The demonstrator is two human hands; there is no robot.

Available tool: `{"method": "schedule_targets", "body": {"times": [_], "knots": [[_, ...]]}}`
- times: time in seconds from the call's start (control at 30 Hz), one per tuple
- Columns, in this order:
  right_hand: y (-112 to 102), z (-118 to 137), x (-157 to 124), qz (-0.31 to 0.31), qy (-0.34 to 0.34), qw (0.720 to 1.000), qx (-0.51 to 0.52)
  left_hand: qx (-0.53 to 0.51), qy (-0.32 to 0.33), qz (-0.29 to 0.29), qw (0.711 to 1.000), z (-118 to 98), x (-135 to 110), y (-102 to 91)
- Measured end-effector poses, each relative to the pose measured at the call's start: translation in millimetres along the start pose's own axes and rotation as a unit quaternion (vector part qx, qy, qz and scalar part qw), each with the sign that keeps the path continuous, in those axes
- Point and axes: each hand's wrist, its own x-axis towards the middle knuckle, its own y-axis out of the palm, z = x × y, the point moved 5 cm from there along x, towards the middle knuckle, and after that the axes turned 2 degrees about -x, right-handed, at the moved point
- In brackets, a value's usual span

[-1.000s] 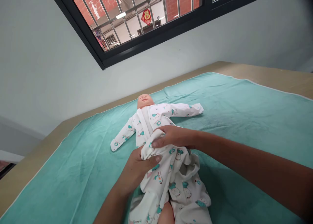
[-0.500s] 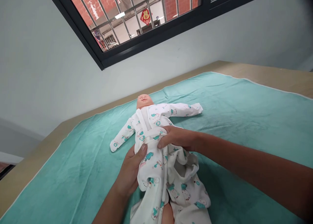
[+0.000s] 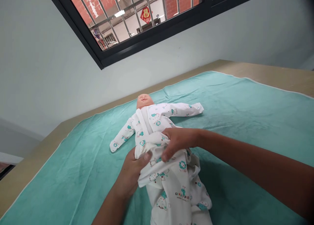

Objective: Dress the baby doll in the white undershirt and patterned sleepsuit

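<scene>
- Teal cloth [image 3: 73, 172] with wrinkles covers most of a tan surface [image 3: 274, 75]; behind it rises a pale wall [image 3: 152, 63] with a dark-framed, barred window [image 3: 137, 43].
- On that cloth lies a doll [image 3: 144, 102], face up, head toward the wall and both sleeved arms spread wide.
- White printed clothing [image 3: 181, 182] wraps its chest and arms; lower down it is loose and bunched, covering the body toward the near edge of my view.
- At the waist, on the picture's left side, the person's left hand [image 3: 133, 169] grips a gathered edge, thumb on top.
- Across from it, the right hand [image 3: 180, 141] rests on the same bunch, thumb and forefinger parted with cloth between them — I cannot tell whether they pinch it.
- My worry is a slip: if the right thumb is not pressing, that side of the fold could drop away.
- Uneven pulling could twist the waist askew, since the layers sit crumpled over one another.
- A hard tug might drag the whole doll — the cloth beneath looks loose enough to ruck up with it.
</scene>
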Motion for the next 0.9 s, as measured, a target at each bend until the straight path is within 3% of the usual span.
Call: {"method": "schedule_targets", "body": {"times": [0.1,0.23,0.37,0.5,0.63,0.73,0.9], "knots": [[-0.1,-6.1,-1.0,0.024,0.027,0.998,-0.056,0.058,0.000,0.046,0.997,-6.0,-0.6,5.5],[-2.8,-14.8,2.9,-0.012,-0.026,0.996,0.083,0.115,-0.048,0.058,0.990,-5.5,-2.2,6.3],[-4.2,-15.7,5.2,-0.006,-0.066,0.985,0.157,0.001,-0.029,0.021,0.999,2.5,2.0,-3.4],[-2.0,-7.1,3.4,0.040,-0.041,0.995,0.077,-0.095,0.003,-0.034,0.995,6.3,7.2,-11.0],[0.1,-6.3,1.7,0.046,0.027,0.998,-0.012,-0.082,0.002,-0.079,0.994,2.8,4.8,-9.8],[2.1,-7.9,3.4,0.042,-0.014,0.995,0.093,-0.050,-0.005,-0.094,0.994,0.4,1.0,-8.8],[-0.7,-18.2,7.5,0.018,-0.094,0.964,0.247,0.039,-0.001,-0.015,0.999,-5.1,-0.4,-1.5]]}}
